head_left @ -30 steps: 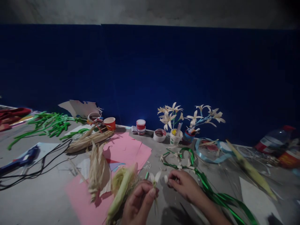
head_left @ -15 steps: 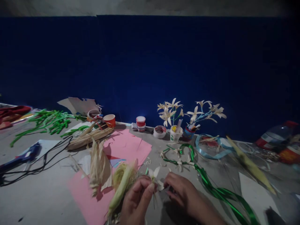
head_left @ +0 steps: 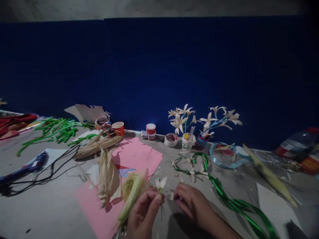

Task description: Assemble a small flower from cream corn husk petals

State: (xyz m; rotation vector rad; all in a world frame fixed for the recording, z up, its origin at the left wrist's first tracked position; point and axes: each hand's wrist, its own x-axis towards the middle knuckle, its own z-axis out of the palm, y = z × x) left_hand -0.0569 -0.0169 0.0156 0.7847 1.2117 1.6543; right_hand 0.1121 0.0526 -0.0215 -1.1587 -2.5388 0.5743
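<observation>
Between the thumb and fingers of my left hand [head_left: 147, 210] is a small white flower [head_left: 160, 184], upright, its petals pointing up. Its thin stem hangs below the pinch. My right hand [head_left: 193, 202] is just to the right, fingers curled together. Whatever it may hold is hidden. A pale petal-like piece [head_left: 170, 195] shows beside its fingertips; I cannot tell whether they touch it. Left of my left hand are a pale green corn husk piece [head_left: 132, 199] and a bundle of yellowish corn silk [head_left: 129, 186].
Pink paper sheets [head_left: 139, 152] and dried husks [head_left: 108, 176] lie left of centre. Finished white flowers [head_left: 180, 116] stand in a paper cup [head_left: 188, 142]. Green ribbon [head_left: 224, 194] curls at right. A glue gun [head_left: 32, 166] with black cord is at far left, a plastic bottle [head_left: 294, 146] at far right.
My left hand and the flower have moved slightly left, away from my right hand. The view has shifted a little. My right hand stays curled in nearly the same place.
</observation>
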